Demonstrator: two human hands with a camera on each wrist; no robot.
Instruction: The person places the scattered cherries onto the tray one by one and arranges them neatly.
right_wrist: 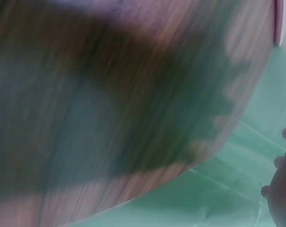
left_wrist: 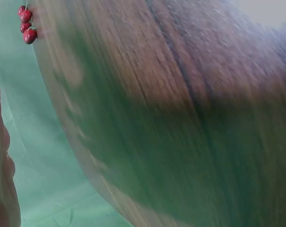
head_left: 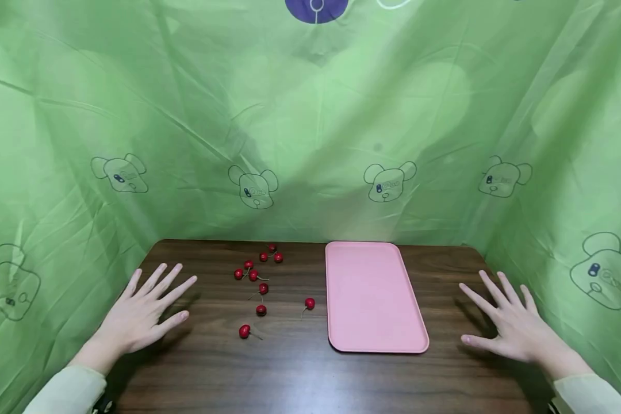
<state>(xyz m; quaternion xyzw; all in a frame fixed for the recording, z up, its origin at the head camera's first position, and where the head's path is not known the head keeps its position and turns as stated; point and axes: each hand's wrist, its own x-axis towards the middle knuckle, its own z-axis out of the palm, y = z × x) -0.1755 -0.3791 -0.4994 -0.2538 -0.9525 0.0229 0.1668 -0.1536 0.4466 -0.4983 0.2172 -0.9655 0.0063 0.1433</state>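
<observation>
My left hand (head_left: 140,316) hovers over the left side of the dark wooden table, fingers spread and straight, holding nothing. Over the right side, my right hand (head_left: 514,328) is spread in the same way and also holds nothing. Several red cherries with stems lie left of the middle; the front one is a single cherry (head_left: 245,331), and another cherry (head_left: 309,303) lies close to the pink tray (head_left: 375,299). That tray is flat, with a low rim, between the cherries and my right hand. The left wrist view catches a few cherries (left_wrist: 29,35) at its upper corner.
Brown wood grain covers the table (head_left: 290,379), which has rounded back corners. A green curtain (head_left: 315,144) printed with bear heads hangs behind it and along both sides. In both wrist views, hand shadows fall on the tabletop.
</observation>
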